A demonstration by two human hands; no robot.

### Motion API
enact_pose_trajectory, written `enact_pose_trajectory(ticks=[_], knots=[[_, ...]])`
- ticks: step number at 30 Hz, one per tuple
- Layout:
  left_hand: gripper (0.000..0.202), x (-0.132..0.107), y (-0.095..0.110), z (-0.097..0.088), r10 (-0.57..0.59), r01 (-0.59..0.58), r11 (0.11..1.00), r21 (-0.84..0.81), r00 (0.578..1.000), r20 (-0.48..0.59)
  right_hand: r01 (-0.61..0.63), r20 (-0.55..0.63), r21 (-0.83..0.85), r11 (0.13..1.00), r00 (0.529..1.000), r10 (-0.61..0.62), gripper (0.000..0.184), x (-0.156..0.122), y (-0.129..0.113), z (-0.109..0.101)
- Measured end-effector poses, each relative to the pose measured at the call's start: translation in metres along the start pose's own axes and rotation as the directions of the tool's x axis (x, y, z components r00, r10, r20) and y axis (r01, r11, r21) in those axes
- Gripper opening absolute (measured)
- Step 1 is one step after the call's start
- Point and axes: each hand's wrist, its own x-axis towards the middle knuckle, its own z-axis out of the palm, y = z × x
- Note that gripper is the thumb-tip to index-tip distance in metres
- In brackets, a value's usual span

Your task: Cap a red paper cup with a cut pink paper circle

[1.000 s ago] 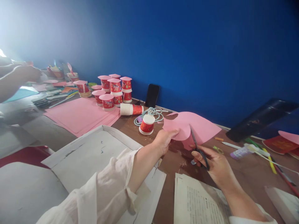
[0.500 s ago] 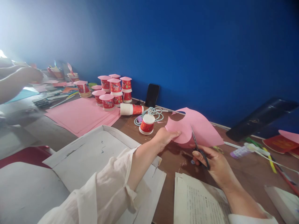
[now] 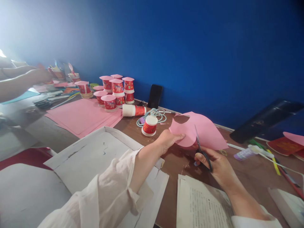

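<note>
My left hand [image 3: 169,140] pinches the near left edge of a pink sheet of paper [image 3: 206,129], thumb on top. The paper has a curved cut in it and a rounded notch at its far left. In my right hand [image 3: 215,163] is a pair of black-handled scissors [image 3: 203,155], my fingers through the handles. Its blades lie at the cut, pointing away from me into the paper. Just left of the paper, an upside-down red paper cup [image 3: 149,128] stands on the brown table [image 3: 169,186]. My right fingertips are partly hidden under the sheet.
Red cups topped with pink discs [image 3: 109,103] stand at the back left, beside pink sheets [image 3: 82,117]. A cup stack [image 3: 134,110], pale cord [image 3: 162,117] and phone [image 3: 155,96] lie near the wall. A black cylinder [image 3: 266,121] leans right. Printed pages [image 3: 201,202] lie in front. Another person's hand [image 3: 42,76] is far left.
The pink paper has tilted and shifted slightly in my left hand, its notch now showing the table through it. My scissors stay at the cut. The other person's hand has moved right.
</note>
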Motion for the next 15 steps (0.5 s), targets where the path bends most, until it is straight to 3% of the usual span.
enact_pose_trajectory(ticks=[15], knots=[[0.045, 0.0007, -0.0007, 0.0006, 0.026, -0.026, 1.0, -0.002, 1.0, 0.018, -0.009, 0.003, -0.03, 1.0, 1.0, 0.009, 0.044, 0.0005, 0.0009, 0.0003]])
